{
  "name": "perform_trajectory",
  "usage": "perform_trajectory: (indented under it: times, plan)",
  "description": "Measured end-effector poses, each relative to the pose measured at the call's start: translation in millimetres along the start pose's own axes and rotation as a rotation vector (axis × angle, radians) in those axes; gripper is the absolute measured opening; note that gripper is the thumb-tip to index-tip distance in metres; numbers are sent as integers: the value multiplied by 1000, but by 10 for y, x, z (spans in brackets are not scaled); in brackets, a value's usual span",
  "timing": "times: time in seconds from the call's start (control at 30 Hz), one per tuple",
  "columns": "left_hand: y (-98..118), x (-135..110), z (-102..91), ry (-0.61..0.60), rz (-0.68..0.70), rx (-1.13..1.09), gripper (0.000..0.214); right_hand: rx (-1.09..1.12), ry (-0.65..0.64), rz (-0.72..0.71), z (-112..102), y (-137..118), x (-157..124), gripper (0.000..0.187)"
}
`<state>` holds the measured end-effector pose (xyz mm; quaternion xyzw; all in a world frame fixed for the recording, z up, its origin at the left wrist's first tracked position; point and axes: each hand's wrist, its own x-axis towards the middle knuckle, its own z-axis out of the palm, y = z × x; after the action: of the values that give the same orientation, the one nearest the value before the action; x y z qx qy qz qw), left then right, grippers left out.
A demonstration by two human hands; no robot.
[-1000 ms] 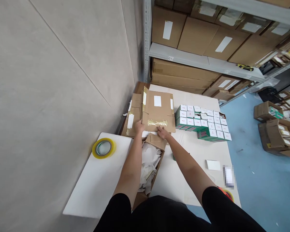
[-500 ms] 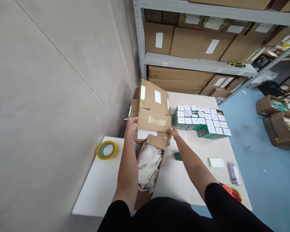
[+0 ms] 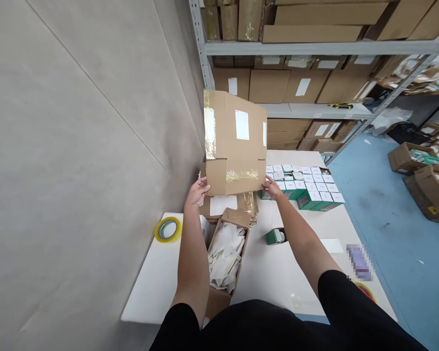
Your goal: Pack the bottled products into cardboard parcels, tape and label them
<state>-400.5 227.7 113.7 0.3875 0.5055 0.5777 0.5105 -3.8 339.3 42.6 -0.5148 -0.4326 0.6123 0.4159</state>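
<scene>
One flattened cardboard carton [image 3: 236,141] is held up by both hands, its lower corners gripped between the fingers of the left hand [image 3: 196,193] and right hand [image 3: 273,187], above the tabletop [image 3: 289,278]. Rows of green-and-white boxes [image 3: 300,187] are stacked just beside it, and a carton packed with white paper [image 3: 219,300] is set below.
</scene>
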Motion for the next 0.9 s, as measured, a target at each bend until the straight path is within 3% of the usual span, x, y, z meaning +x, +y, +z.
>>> perform_trajectory:
  times: [0.2, 0.4, 0.5, 0.67, 0.8, 0.9]
  plan:
    - [51, 77, 449, 16, 85, 8, 63, 97, 55, -184, -745, -713, -318, 66]
    - [16, 71, 945, -130, 99, -56, 63, 60, 35, -196, -1480, -1097, -941, 68]
    - [-10, -26, 1211, -209, 95, -89, 63, 37, 36, -195, -1796, -1158, -1303, 69]
    - [30, -379, 1657, -312, 92, -85, 85, 46, 31, -211, -2234, -1177, -1939, 69]
    - [84, -828, 1948, -342, 68, -38, 91, 40, 21, -215, -2548, -1070, -2432, 70]
    - [82, -1274, 2135, -366, 49, 5, 91, 55, 1, -198, -2796, -851, -2771, 72]
